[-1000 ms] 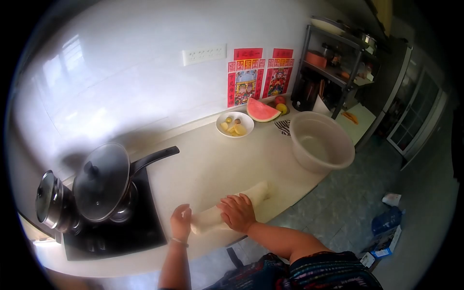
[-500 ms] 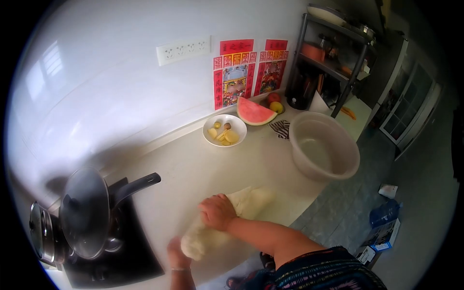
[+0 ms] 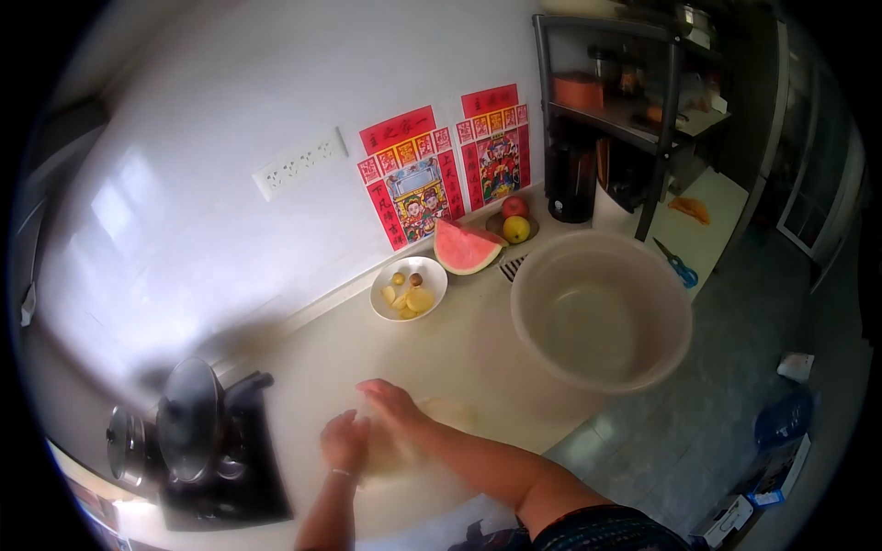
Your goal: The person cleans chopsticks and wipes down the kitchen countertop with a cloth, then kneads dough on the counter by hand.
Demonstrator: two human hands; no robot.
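Observation:
A pale, soft lump that looks like dough (image 3: 390, 456) lies on the counter in front of me, smeared by motion and partly covered by my right forearm. At its left edge is my left hand (image 3: 344, 443), a bracelet on the wrist; its fingers are blurred and I cannot tell how tightly they are curled. My right hand (image 3: 393, 404) reaches across to the dough's far left side, its fingers stretched out leftward and close to my left hand. Whether either palm touches the dough is hidden.
Right of the dough stands a large plastic basin (image 3: 602, 381). A white bowl (image 3: 432, 274) with peeled pieces, a watermelon wedge (image 3: 467, 246) and fruit line the wall. A lidded pan (image 3: 190, 422) sits on the black stove (image 3: 225, 500) at left. Scissors (image 3: 677, 264) lie behind the basin.
My right hand has come off the top of the dough and moved left, beside my left hand. My left hand has risen slightly. The view has shifted and tilted.

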